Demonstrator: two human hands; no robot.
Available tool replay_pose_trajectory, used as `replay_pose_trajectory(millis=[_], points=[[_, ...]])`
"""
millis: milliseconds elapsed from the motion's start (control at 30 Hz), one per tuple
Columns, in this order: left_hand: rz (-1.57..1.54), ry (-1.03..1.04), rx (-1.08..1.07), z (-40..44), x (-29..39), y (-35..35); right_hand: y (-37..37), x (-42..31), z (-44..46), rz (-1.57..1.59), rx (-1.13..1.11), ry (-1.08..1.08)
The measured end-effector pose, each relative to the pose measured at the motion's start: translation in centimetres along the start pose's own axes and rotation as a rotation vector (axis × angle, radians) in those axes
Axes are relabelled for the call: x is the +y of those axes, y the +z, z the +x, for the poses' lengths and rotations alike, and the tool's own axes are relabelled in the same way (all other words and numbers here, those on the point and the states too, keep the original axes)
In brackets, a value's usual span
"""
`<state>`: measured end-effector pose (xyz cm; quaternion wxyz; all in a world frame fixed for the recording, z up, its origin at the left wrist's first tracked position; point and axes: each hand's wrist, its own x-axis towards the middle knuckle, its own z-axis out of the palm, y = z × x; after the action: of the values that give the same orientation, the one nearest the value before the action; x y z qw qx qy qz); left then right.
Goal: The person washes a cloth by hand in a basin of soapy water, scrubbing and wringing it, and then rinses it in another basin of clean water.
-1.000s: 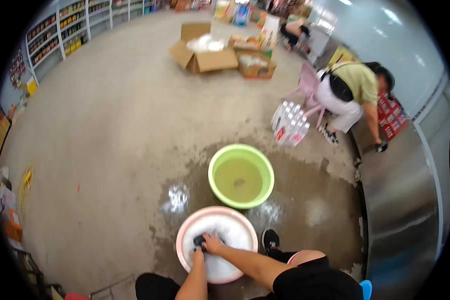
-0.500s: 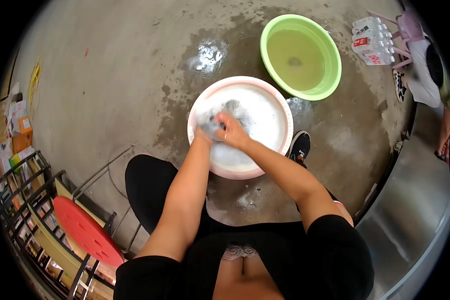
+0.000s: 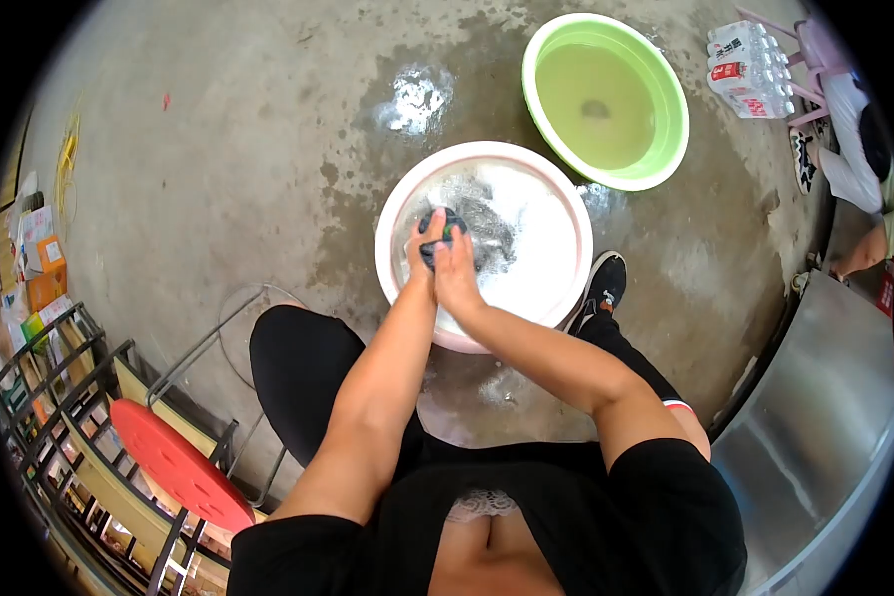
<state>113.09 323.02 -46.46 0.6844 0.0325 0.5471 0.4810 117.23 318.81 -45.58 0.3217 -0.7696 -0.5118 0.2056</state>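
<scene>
A round pale pink basin (image 3: 578, 204) full of white suds stands on the floor between my feet. Over its left part, my left hand (image 3: 420, 246) and my right hand (image 3: 456, 273) are pressed together around a dark wet cloth (image 3: 454, 218) with a small green spot. Both hands are closed on it, and much of the cloth is hidden by my fingers. Just right of my hands, a greyish dark patch (image 3: 495, 236) shows through the foam; I cannot tell whether it is more cloth.
A green basin (image 3: 677, 129) of murky water stands beyond, with something dark in it. Bottled water packs (image 3: 747, 72) and a seated person (image 3: 849, 149) are at the right, above a metal surface (image 3: 815, 407). A red stool (image 3: 174, 462) and a black rack (image 3: 70, 397) are at the left.
My hands have moved slightly right and closer together, with the dark cloth now showing between them. The dark patch in the suds is larger. The view has shifted a little.
</scene>
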Motion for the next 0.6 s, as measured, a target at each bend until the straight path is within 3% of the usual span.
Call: replay_pose_trajectory(millis=[67, 100, 133, 233, 300, 367, 400, 433, 467, 533, 567, 600], points=[[0.039, -0.207, 0.053, -1.9, 0.6, 1.2, -2.0, 2.1, 4.4, 0.026, -0.552, 0.254], [0.002, -0.247, 0.025, -2.6, 0.6, 1.6, -0.2, 5.6, 5.0, 0.456, -0.320, 0.469], [-0.015, -0.281, 0.007, -2.0, -0.2, 1.1, -1.0, 5.9, 6.3, 0.629, -0.337, 0.494], [-0.080, -0.222, 0.065, -1.5, -1.6, -0.1, 0.5, 8.4, 7.0, 0.452, -0.439, 0.391], [0.123, -0.299, 0.114, -1.5, -1.2, -0.9, 0.3, 8.1, 7.0, 0.112, -0.270, 0.472], [-0.001, -0.362, -0.010, 1.2, -4.3, -4.7, 1.1, 8.4, 3.6, -0.420, -0.378, -0.237], [-0.066, -0.406, -0.007, 1.8, -4.8, -5.2, 0.5, 9.2, 3.6, -0.248, -0.599, -0.470], [-0.062, -0.398, -0.024, 1.3, -4.1, -4.2, 1.1, 11.0, 3.0, -0.210, -0.801, -0.267], [-0.072, -0.459, -0.028, 0.1, -3.0, -2.8, 2.7, 12.4, 3.4, -0.213, -0.789, -0.271], [-0.082, -0.526, -0.023, -1.3, -1.6, -1.4, 6.4, 15.0, 3.9, 0.278, -0.753, 0.490], [-0.075, -0.559, -0.013, -1.2, -1.1, -1.2, 4.4, 14.7, 4.5, -0.155, -0.866, -0.003], [-0.070, -0.590, 0.001, -1.1, -0.6, -1.0, 3.3, 13.5, 4.1, 0.048, -0.851, 0.066]])
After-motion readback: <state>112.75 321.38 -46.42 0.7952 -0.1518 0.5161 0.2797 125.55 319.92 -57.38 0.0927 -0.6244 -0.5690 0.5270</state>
